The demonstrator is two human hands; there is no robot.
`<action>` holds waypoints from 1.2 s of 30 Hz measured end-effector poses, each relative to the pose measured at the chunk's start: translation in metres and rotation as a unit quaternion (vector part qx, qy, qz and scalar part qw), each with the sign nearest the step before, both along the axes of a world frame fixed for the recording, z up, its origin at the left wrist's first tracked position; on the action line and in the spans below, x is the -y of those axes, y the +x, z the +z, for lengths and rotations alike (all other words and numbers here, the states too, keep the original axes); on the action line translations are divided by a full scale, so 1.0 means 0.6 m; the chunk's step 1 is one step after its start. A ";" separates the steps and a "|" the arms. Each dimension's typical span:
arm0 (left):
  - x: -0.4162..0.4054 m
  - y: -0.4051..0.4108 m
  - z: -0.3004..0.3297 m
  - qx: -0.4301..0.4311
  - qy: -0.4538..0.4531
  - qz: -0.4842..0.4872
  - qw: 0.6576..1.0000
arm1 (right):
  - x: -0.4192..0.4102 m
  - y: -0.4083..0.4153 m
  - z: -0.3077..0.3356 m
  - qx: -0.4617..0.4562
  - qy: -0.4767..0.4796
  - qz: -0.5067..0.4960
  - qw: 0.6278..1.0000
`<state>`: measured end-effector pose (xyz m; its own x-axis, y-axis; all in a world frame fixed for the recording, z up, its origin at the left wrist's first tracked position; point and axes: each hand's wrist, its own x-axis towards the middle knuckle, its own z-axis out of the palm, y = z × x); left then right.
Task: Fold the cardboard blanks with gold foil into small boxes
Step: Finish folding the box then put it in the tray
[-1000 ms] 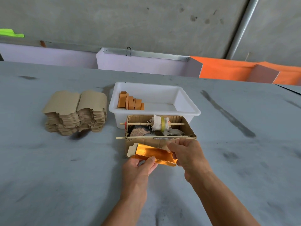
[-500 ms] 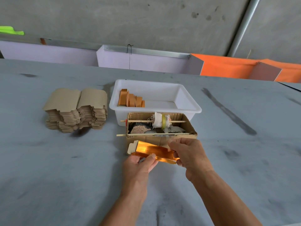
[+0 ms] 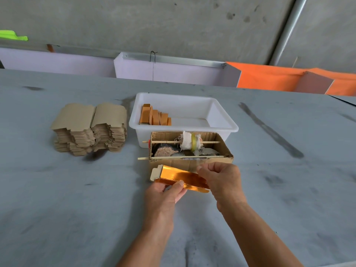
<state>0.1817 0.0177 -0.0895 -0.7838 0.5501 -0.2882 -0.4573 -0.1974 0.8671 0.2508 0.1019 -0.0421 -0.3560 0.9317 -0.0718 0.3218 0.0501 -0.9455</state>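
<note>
Blank (image 3: 181, 179) just in front of cardboard box (image 3: 190, 149), long axis left-right | our left hand (image 3: 165, 191) pinches near edge, right hand (image 3: 221, 178) grips right end | right nearer box.

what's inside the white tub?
A row of folded orange-brown boxes stands at the left end of the white tub; bare floor beside them. The tub's near wall hides the front strip.

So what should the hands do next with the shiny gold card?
Probably fold the long sides up further. Both hands, left and right, pinch the gold card, which is only half folded, its tab end still open.
</note>
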 end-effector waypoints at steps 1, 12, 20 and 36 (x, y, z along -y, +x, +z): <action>0.000 0.000 0.000 0.001 -0.001 0.000 1.000 | -0.001 -0.002 -0.003 0.001 0.007 -0.005 1.000; -0.001 -0.002 0.001 0.020 0.025 0.008 0.999 | -0.006 0.015 -0.016 -0.026 0.038 -0.043 0.998; 0.002 0.008 0.018 0.094 0.097 0.021 0.991 | 0.036 0.072 0.011 -0.134 -0.134 0.010 0.982; 0.018 0.030 0.028 0.069 0.058 -0.019 0.996 | 0.080 0.041 -0.009 -0.162 -0.166 0.068 0.970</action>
<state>0.1996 0.0067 -0.0728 -0.7191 0.6146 -0.3243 -0.5793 -0.2724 0.7682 0.2755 0.0540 -0.0477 -0.5288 0.8188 -0.2234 0.0162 -0.2534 -0.9672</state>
